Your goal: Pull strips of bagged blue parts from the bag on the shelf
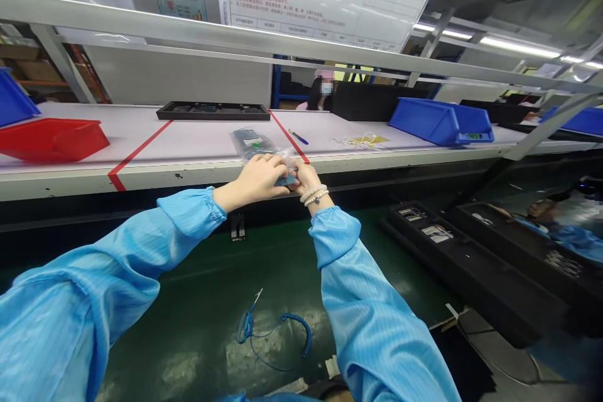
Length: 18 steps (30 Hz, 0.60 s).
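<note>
My left hand (260, 179) lies at the front edge of the white bench, its fingers bent over the near end of a clear plastic bag (249, 146). A dark flat piece with a white label and a green spot shows in that bag. Close beside it, my right hand (305, 177) is closed with the fingers pinched on crumpled clear plastic. Between both hands a small bluish piece (285, 181) peeks out; its kind is unclear. My fingers partly hide it.
Behind the hands lie a black tray (213, 111), a pen (298, 137) and white cables (360, 141). Red (56, 140) and blue (438, 120) bins stand at the sides. Below, a coiled blue cord (301, 326) rests on a green surface; long black trays (471, 264) sit right. A person sits opposite.
</note>
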Available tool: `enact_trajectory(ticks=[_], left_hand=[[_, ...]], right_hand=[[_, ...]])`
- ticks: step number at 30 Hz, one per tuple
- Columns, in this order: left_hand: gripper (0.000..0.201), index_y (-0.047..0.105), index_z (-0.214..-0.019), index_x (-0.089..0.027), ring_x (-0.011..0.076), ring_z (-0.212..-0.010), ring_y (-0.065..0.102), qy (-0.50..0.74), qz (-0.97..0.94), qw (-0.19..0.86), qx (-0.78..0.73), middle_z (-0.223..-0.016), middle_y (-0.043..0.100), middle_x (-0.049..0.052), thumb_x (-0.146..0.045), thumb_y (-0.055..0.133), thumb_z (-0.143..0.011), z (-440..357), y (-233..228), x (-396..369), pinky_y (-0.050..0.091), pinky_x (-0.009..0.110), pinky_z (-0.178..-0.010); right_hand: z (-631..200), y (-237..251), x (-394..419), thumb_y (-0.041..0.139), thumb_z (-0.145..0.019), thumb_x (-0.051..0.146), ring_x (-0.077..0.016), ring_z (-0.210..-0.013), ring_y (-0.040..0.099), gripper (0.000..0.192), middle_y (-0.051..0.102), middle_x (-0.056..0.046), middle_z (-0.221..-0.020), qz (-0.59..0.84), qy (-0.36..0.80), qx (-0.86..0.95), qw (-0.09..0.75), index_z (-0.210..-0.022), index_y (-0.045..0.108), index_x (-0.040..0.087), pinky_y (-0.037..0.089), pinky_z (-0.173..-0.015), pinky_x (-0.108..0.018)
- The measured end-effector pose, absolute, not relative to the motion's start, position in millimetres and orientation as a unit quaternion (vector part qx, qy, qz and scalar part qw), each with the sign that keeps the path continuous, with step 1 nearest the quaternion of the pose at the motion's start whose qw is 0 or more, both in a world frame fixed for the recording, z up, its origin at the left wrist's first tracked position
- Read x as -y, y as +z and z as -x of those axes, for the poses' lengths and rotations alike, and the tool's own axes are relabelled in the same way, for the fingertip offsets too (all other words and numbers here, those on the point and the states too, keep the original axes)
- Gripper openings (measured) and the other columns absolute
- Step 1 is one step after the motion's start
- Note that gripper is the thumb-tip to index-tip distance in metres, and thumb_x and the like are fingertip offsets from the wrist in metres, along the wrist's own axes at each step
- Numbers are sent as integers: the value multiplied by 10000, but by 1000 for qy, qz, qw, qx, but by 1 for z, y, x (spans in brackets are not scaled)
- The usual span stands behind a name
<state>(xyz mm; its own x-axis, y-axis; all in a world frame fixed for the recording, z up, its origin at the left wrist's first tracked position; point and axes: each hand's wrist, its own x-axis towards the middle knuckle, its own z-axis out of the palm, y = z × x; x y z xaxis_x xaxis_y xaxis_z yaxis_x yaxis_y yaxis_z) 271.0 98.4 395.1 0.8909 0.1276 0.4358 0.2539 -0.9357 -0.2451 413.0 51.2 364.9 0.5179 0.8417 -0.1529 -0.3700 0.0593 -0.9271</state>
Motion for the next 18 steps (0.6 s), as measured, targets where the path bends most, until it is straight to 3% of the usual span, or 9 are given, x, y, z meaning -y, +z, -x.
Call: enact_trajectory(ticks=[3,9,13,18], left_hand=[[272,618,-922,-158,264,-1031,492,-235,946,193,117,-1152,534,101,-390,594,-781,-274,390,-112,343,380,-872],[380,626,-934,-144,261,-976,521,-223,938,201,173,-1059,570,118,-486,554,-788,-285,386,-119,366,376,-811],[220,600,-984,-144,218,-889,573,-202,945,184,180,-964,599,111,-247,456,-853,-293,383,-111,410,333,-686],[421,492,-1212,-144,142,-865,599,-205,927,269,160,-1028,582,155,-70,329,-831,-294,384,-131,438,273,-617]], right_hand=[[-414,359,-41,307,-912,251,-37,-298,201,168,317,83,-431,528,427,206,705,-843,439,172,133,-334,-167],[-407,346,-26,338,-905,258,-32,-287,179,168,289,95,-410,521,447,229,690,-780,417,179,107,-336,-165],[-395,344,-15,470,-818,247,-16,-287,171,183,224,96,-403,512,487,271,653,-666,387,189,111,-341,-175],[-416,325,-23,444,-799,315,-16,-283,207,116,234,54,-469,563,498,272,601,-710,474,248,102,-375,-258]])
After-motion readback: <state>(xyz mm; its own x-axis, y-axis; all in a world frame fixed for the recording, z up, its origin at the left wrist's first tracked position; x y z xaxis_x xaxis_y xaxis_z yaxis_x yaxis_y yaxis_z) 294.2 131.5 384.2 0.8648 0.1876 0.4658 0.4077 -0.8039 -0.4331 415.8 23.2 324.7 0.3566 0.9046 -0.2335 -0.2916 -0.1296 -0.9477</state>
